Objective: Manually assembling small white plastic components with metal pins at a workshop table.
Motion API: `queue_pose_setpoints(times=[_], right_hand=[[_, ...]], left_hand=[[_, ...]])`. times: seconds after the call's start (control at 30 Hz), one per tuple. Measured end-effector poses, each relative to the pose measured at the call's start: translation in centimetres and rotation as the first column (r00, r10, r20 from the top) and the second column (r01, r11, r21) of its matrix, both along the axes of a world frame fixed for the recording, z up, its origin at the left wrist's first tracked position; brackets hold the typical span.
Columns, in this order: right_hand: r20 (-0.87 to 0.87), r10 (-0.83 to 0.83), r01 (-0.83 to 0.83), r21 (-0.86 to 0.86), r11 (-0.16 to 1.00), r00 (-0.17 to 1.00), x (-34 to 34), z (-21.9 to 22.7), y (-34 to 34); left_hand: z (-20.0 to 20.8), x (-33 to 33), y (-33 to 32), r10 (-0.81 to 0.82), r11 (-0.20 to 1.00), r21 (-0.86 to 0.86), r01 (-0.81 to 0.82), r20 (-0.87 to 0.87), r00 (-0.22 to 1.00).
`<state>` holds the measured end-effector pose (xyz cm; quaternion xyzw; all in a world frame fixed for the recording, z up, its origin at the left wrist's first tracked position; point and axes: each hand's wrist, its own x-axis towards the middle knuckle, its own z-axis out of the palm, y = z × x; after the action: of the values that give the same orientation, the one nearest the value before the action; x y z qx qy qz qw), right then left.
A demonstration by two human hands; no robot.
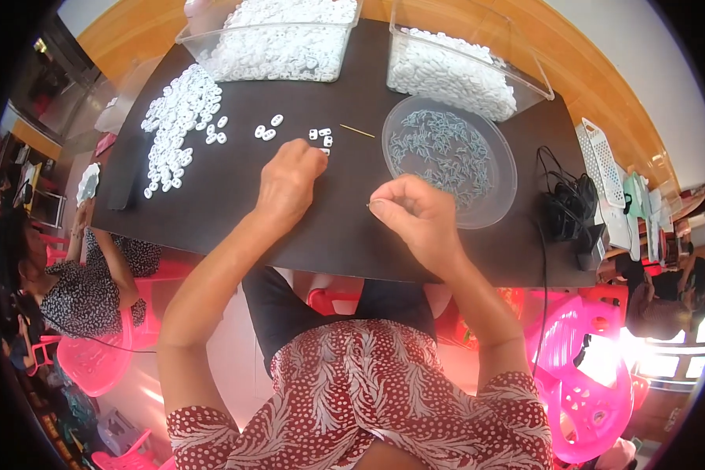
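Note:
My left hand [290,178] is closed over the dark table, its fingertips on a small white two-holed piece [325,151] that they partly cover. Just beyond lie several more such pieces [326,133] with dark holes showing. My right hand [417,210] makes a pinch of thumb and forefinger, with a tiny glinting tip between them, too small to name. Beside that hand stands a round clear plastic tub [503,205] holding many small grey-blue screws [439,145]. A thin brass-coloured rod [357,131] lies between the white pieces and the tub.
White oval pieces [182,117] are heaped at the left, with a small cluster [269,129] apart. Two clear bins [290,74] [454,86] of white pieces line the far edge. Black cables [568,196] lie at the right. Another person [78,290] sits at the left; pink chairs [580,376] stand around.

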<state>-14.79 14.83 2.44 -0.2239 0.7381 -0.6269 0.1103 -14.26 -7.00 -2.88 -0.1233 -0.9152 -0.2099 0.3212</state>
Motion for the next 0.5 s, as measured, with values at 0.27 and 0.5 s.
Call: queue_pose_setpoints(times=[0.27, 0.5], right_hand=[[0.131, -0.138, 0.174, -0.329, 0.928, 0.982, 2.5, -3.2, -4.4], [0.026, -0.088, 0.091, -0.394, 0.914, 0.996, 3.6, -3.1, -5.7]], left_hand=[[4.4, 6.0, 5.2, -0.311, -0.068, 0.971, -0.229, 0.197, 0.93], [3.5, 8.5, 6.0, -0.288, -0.035, 0.996, -0.084, 0.07, 0.955]])
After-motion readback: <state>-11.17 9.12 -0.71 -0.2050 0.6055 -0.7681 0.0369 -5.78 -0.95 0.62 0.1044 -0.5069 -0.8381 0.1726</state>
